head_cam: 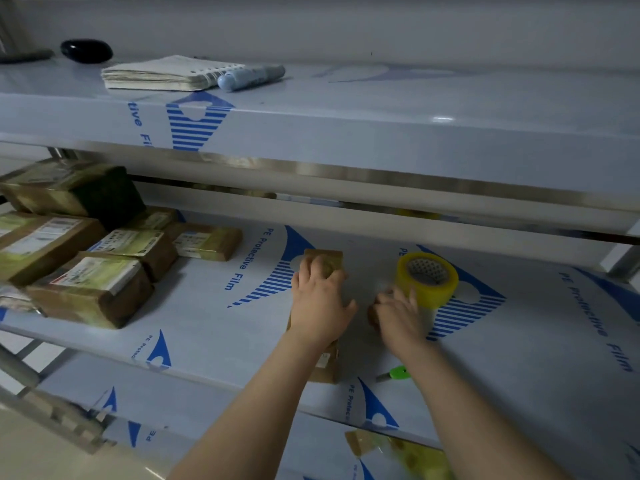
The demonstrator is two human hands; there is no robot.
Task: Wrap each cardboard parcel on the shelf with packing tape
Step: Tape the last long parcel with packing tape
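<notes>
Parcel in hand: one long, narrow cardboard parcel (325,370) lies on the middle shelf (519,358), its near end close to the shelf's front edge.
Left hand: the left hand (318,299) rests on top of that parcel, fingers bent over its far part and thumb spread to the right.
Right hand: the right hand (398,313) lies just right of the parcel, fingertips against the tape roll (427,278). It is blurred, and I cannot tell whether the fingers grip anything.
Tape: one yellow roll, tilted, on the shelf just beyond the right hand.
Cutter: one green-handled tool (398,372) near the front edge, partly hidden by the right forearm.
Other parcels: at least six taped parcels (90,289), crowded at the left end, some stacked.
Open room: bare shelf between the pile and the hands, and a wide stretch to the right of the roll.
Overhead: the upper shelf's front lip (381,140) hangs low over the work area.
Upper shelf: one paper pad (162,74), one pale blue marker (249,76), one black oval thing (86,50).
Bottom shelf: one crumpled yellowish wad (398,452).
</notes>
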